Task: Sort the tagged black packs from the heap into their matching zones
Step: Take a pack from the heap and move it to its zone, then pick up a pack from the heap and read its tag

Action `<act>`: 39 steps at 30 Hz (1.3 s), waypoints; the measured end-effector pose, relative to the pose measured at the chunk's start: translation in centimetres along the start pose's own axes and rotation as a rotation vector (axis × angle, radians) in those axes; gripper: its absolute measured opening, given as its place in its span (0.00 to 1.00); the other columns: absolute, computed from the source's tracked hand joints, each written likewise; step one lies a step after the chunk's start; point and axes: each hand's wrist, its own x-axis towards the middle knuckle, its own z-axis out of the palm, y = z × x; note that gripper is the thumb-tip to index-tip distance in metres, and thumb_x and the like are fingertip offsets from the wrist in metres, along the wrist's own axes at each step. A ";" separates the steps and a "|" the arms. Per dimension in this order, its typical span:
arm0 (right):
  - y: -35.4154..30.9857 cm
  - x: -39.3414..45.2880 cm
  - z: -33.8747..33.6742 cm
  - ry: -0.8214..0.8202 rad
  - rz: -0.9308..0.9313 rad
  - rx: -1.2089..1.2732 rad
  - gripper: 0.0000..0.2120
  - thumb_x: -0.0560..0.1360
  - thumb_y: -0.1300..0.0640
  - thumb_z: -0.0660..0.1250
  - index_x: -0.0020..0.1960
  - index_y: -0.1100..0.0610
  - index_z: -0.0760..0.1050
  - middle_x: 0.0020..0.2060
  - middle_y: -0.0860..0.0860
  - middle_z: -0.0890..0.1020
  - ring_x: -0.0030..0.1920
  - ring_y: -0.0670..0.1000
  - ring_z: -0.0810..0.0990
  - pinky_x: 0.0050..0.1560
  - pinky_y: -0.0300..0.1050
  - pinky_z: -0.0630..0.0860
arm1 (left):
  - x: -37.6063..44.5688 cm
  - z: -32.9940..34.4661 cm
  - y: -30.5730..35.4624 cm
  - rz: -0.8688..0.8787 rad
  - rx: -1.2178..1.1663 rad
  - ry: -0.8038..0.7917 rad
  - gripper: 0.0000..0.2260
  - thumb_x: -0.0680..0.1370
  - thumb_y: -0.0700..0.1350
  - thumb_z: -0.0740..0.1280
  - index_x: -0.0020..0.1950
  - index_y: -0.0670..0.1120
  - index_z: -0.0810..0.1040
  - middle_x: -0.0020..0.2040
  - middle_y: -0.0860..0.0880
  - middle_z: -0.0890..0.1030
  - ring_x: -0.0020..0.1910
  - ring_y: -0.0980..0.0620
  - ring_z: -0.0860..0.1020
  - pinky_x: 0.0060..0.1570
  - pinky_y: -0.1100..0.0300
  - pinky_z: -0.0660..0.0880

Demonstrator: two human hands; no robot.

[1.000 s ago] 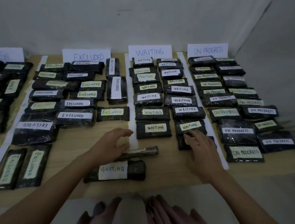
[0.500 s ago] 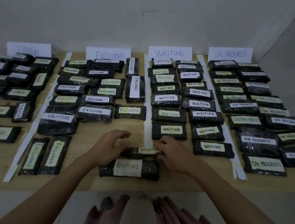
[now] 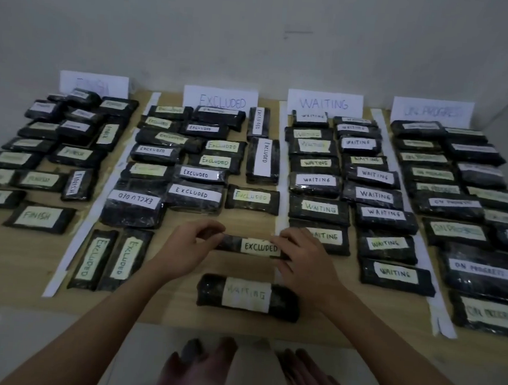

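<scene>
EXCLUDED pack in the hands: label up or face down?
Label up. The EXCLUDED pack shows its tag reading upright to the camera, with the left hand and right hand gripping its ends.

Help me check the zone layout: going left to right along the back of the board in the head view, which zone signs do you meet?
FINISH sign (blurred) → EXCLUDED sign → WAITING sign → ON PROGRESS sign (blurred), each standing behind its own column of packs.
</scene>
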 end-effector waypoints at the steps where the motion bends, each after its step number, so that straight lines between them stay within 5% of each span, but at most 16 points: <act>1: -0.6 0.7 0.6 -0.012 -0.002 0.000 0.20 0.62 0.61 0.77 0.52 0.61 0.79 0.45 0.55 0.80 0.45 0.56 0.79 0.43 0.50 0.79 | -0.2 -0.7 -0.7 -0.022 0.016 0.052 0.08 0.77 0.42 0.65 0.55 0.46 0.78 0.46 0.54 0.78 0.48 0.57 0.76 0.43 0.76 0.67; 7: -4.2 5.6 3.6 -0.126 0.034 0.042 0.20 0.74 0.58 0.67 0.65 0.59 0.72 0.60 0.56 0.74 0.62 0.55 0.70 0.59 0.49 0.70 | -2.6 -4.9 -4.7 -0.159 0.026 0.269 0.13 0.76 0.43 0.66 0.60 0.44 0.76 0.52 0.51 0.78 0.52 0.57 0.74 0.50 0.65 0.68; 13: -5.7 8.4 6.1 -0.190 0.017 -0.011 0.20 0.73 0.59 0.69 0.64 0.60 0.73 0.57 0.55 0.74 0.59 0.56 0.72 0.56 0.51 0.72 | -4.1 -6.3 -6.6 -0.136 0.068 0.257 0.11 0.76 0.41 0.66 0.58 0.44 0.77 0.53 0.49 0.80 0.52 0.57 0.74 0.53 0.63 0.68; 17: -5.7 7.9 5.6 -0.170 0.042 0.042 0.26 0.71 0.58 0.71 0.67 0.60 0.70 0.60 0.56 0.72 0.60 0.56 0.72 0.60 0.53 0.71 | -3.8 -5.9 -6.6 -0.035 0.105 0.179 0.13 0.77 0.42 0.65 0.61 0.44 0.75 0.56 0.49 0.78 0.55 0.54 0.75 0.53 0.65 0.68; 20: -5.7 6.1 3.8 -0.155 -0.032 0.194 0.20 0.70 0.60 0.70 0.61 0.61 0.75 0.56 0.58 0.76 0.55 0.57 0.75 0.56 0.52 0.74 | -3.3 -5.0 -6.2 0.052 0.123 0.083 0.14 0.77 0.43 0.65 0.63 0.45 0.74 0.58 0.49 0.78 0.56 0.55 0.74 0.53 0.66 0.67; 23: -5.6 3.0 1.4 -0.380 -0.005 0.197 0.18 0.74 0.51 0.66 0.63 0.54 0.74 0.58 0.50 0.74 0.57 0.49 0.73 0.58 0.48 0.73 | -3.0 -3.5 -5.8 0.138 0.121 -0.004 0.14 0.78 0.44 0.64 0.63 0.46 0.74 0.60 0.50 0.77 0.59 0.55 0.73 0.55 0.66 0.66; 26: -4.9 0.5 0.3 -0.511 0.018 0.045 0.28 0.70 0.42 0.69 0.66 0.50 0.69 0.58 0.47 0.72 0.57 0.47 0.71 0.56 0.45 0.71 | -2.9 -2.0 -5.4 0.223 0.128 -0.127 0.15 0.78 0.46 0.63 0.64 0.46 0.73 0.61 0.51 0.76 0.59 0.56 0.73 0.55 0.67 0.67; 29: -4.7 -0.4 0.6 -0.582 0.059 -0.041 0.31 0.68 0.42 0.71 0.67 0.50 0.68 0.58 0.47 0.71 0.57 0.48 0.71 0.55 0.45 0.72 | -2.8 -1.1 -5.1 0.262 0.117 -0.232 0.15 0.78 0.47 0.62 0.64 0.46 0.73 0.60 0.50 0.75 0.59 0.55 0.73 0.57 0.64 0.70; 34: -4.8 -0.5 -0.3 -0.413 0.185 0.040 0.30 0.69 0.48 0.72 0.67 0.52 0.68 0.58 0.46 0.71 0.58 0.46 0.70 0.56 0.39 0.68 | -2.1 -1.9 -4.9 0.224 0.016 -0.172 0.13 0.80 0.45 0.59 0.64 0.47 0.73 0.58 0.54 0.75 0.56 0.60 0.72 0.50 0.74 0.68; 39: -4.2 -1.2 -1.4 -0.222 0.180 0.022 0.30 0.67 0.53 0.75 0.67 0.56 0.70 0.57 0.50 0.74 0.55 0.50 0.73 0.55 0.44 0.73 | -1.5 -3.0 -4.6 0.224 0.029 -0.154 0.13 0.80 0.45 0.59 0.63 0.47 0.74 0.58 0.52 0.75 0.57 0.58 0.72 0.56 0.62 0.69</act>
